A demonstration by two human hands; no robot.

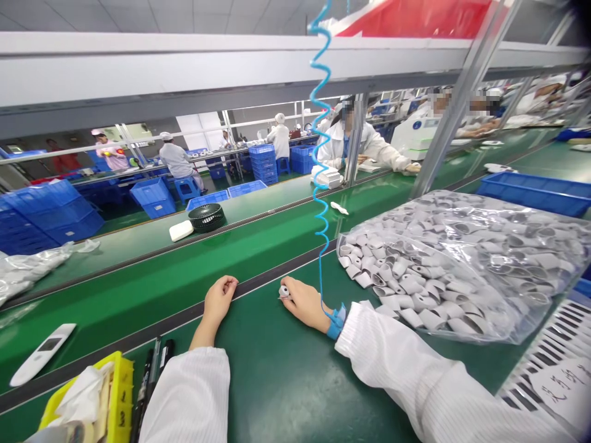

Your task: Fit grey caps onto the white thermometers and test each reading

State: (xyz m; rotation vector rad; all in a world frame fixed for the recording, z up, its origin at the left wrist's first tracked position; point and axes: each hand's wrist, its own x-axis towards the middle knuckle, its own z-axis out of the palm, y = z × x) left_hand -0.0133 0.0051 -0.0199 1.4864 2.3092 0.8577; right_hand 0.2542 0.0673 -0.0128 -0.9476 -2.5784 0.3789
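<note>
My right hand point(307, 303) is closed around a small white plastic part point(284, 291) with a dark round hole in its end; most of it is hidden by the fingers. A blue wrist strap point(337, 320) with a coiled blue cord point(321, 123) circles that wrist. My left hand point(219, 299) rests by the dark belt edge, fingers curled in and nothing visible in them. To the right of my right hand, a clear plastic bag point(503, 326) lies spread open over many light grey, tube-like plastic pieces point(410, 284).
On the green conveyor point(152, 271) at left lies a white handheld thermometer point(44, 354). A yellow bin point(120, 394) and several black pens point(152, 369) sit by my left sleeve. Beyond are a black round basket-like part point(206, 217), a blue tray point(535, 192) and a co-worker point(364, 144).
</note>
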